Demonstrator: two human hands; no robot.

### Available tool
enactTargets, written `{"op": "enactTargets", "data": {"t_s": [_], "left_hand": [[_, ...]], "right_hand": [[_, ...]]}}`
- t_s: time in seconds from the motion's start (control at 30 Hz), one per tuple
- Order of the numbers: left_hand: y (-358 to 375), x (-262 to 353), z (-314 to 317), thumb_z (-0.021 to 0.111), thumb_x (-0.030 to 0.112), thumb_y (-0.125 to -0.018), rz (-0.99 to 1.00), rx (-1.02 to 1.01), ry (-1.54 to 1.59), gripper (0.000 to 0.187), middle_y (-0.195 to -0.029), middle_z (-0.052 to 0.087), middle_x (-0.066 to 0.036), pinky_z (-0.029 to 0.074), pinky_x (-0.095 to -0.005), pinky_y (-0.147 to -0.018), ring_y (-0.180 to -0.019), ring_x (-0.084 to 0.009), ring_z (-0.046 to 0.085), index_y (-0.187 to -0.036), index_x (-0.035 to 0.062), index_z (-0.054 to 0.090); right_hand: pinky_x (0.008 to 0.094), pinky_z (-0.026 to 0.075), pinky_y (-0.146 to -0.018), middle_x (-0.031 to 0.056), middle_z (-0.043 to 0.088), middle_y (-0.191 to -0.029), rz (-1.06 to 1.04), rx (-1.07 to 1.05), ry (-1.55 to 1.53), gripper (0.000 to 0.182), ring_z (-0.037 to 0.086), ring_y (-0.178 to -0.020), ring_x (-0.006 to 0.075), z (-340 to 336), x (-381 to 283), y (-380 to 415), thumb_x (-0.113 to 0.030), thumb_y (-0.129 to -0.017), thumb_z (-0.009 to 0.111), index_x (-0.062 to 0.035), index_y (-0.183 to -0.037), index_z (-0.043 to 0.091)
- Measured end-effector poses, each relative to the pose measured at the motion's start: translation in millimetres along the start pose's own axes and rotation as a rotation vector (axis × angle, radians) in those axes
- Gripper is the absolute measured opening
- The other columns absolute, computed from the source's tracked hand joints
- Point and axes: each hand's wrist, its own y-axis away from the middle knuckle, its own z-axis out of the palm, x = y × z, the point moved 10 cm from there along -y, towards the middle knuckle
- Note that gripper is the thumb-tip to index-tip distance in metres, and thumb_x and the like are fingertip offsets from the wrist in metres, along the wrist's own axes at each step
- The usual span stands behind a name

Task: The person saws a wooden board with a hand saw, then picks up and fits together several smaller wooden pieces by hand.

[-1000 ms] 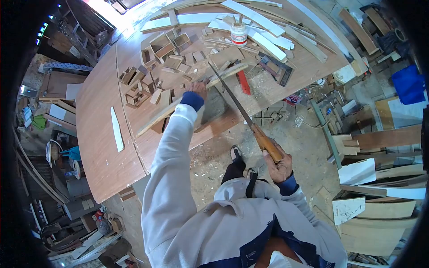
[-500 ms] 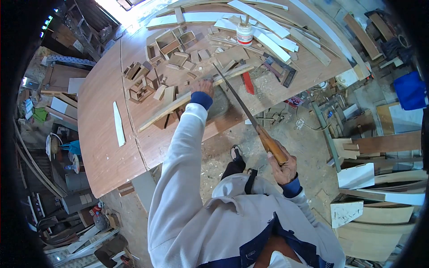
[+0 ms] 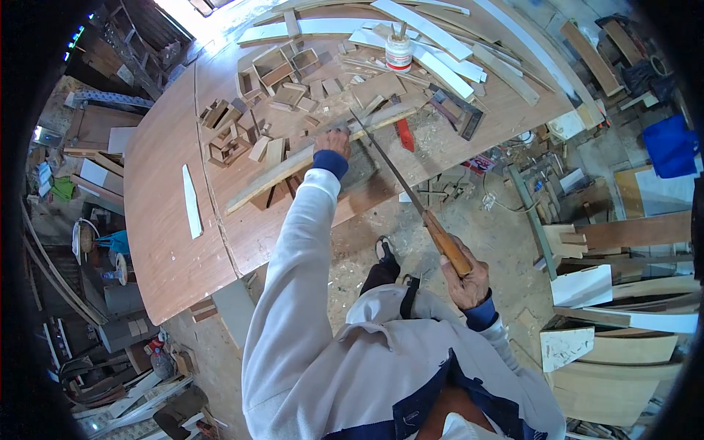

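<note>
A long wooden strip (image 3: 257,193) lies at a slant across the worktable, with small wood pieces under and beside it. My left hand (image 3: 333,142) is closed over the strip near its middle, its fingers partly hidden on the far side. In my right hand (image 3: 467,279) is a handsaw (image 3: 444,243), gripped by its wooden handle. Its narrow blade reaches up and left, crossing the strip just right of my left hand. Whether the teeth are in a cut is too small to tell. A red flat piece (image 3: 404,135) lies right of the blade.
On the worktable (image 3: 158,242) stand small wooden boxes (image 3: 277,67), a white glue tub (image 3: 398,54) with brushes, and a dark square frame (image 3: 456,114). Long white-faced strips (image 3: 433,33) are piled at the far edge. Boards (image 3: 631,235) lean at right over a littered floor.
My right hand has drawn the saw back slightly, toward my body. The left hand keeps its place on the strip. The view has shifted a little.
</note>
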Motion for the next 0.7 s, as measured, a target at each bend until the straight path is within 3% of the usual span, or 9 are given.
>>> {"op": "enactTargets", "data": {"t_s": [0.13,0.3,0.5,0.63,0.7], "left_hand": [[3,-1,11,0.050,0.015,-0.087,0.085,0.067,0.013,0.022,-0.095,0.069,-0.017,0.055,-0.0422,-0.074,-0.087,-0.0336,0.068,-0.102,0.0041,0.063],[10,10,7,0.052,0.013,-0.085,0.207,0.292,-0.043,0.023,-0.094,0.069,-0.016,0.056,-0.0407,-0.072,-0.084,-0.0320,0.069,-0.101,0.0007,0.062],[-1,9,9,0.051,0.012,-0.085,0.111,-0.009,-0.042,0.023,-0.098,0.068,-0.017,0.057,-0.0392,-0.068,-0.085,-0.0305,0.069,-0.102,0.0007,0.061],[7,18,6,0.051,0.012,-0.085,0.174,0.130,-0.077,0.021,-0.098,0.068,-0.018,0.057,-0.0392,-0.068,-0.086,-0.0306,0.069,-0.101,0.0005,0.061],[13,20,2,0.051,0.011,-0.085,0.215,0.216,-0.130,0.020,-0.097,0.068,-0.017,0.057,-0.0396,-0.068,-0.086,-0.0301,0.069,-0.100,0.0014,0.061]], "right_hand": [[0.0355,0.055,-0.070,0.0206,0.067,-0.101,0.006,-0.007,0.029,0.043,0.070,-0.080,0.0337,5,-6,-3,-0.014,-0.086,0.063,-0.0040,-0.127,0.054],[0.0413,0.053,-0.064,0.0215,0.065,-0.086,0.194,-0.068,0.122,0.042,0.065,-0.068,0.0387,43,8,-42,-0.022,-0.088,0.059,-0.0045,-0.126,0.054],[0.0381,0.051,-0.059,0.0219,0.063,-0.079,0.071,-0.011,0.030,0.043,0.066,-0.065,0.0369,17,5,-9,-0.014,-0.085,0.060,-0.0016,-0.126,0.053],[0.0377,0.050,-0.057,0.0210,0.062,-0.079,-0.021,0.041,0.030,0.043,0.064,-0.062,0.0361,9,-5,-11,-0.013,-0.084,0.059,-0.0015,-0.126,0.054],[0.0379,0.051,-0.058,0.0217,0.062,-0.081,0.031,0.013,0.046,0.044,0.065,-0.064,0.0368,27,6,-37,-0.014,-0.084,0.059,-0.0020,-0.126,0.054]]}}
